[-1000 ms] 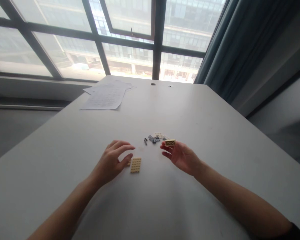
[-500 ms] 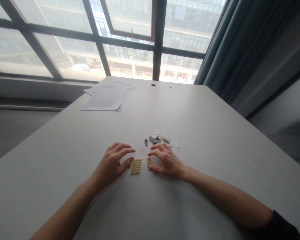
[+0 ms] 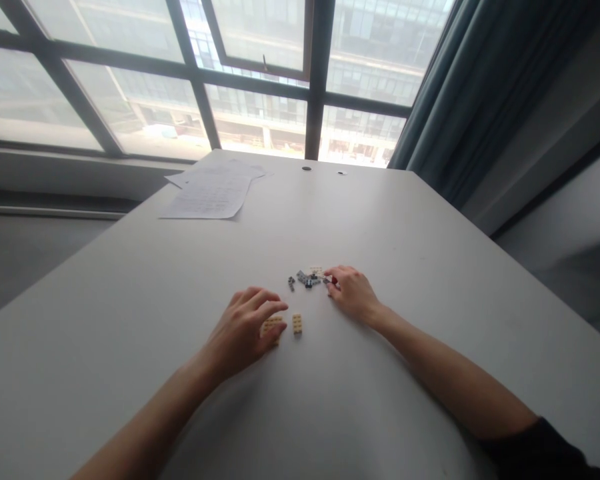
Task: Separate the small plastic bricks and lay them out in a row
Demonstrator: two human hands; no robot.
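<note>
My left hand (image 3: 253,327) is open, thumb and fingers apart, over a tan studded building plate (image 3: 273,323) that it partly covers. Just right of that thumb lies a smaller tan building brick (image 3: 297,324), touched by neither hand. My right hand (image 3: 354,292) is at the right side of a small pile of parts, its thumb and forefinger apart around the end of a grey building piece (image 3: 326,281). Beside these fingertips lie dark and grey pieces (image 3: 309,283) and a white studded piece (image 3: 316,269). A separate small dark grey piece (image 3: 291,283) lies left of the pile.
All the parts lie on a large white table (image 3: 380,227). Printed sheets of paper (image 3: 210,193) rest at its far left. Two round holes, one a dark cable hole (image 3: 307,169), are near the back edge. A window and a blue-grey curtain (image 3: 445,100) stand beyond.
My right hand has left the smaller tan brick and moved forward and right to the pile. My left hand has shifted right, covering more of the tan plate.
</note>
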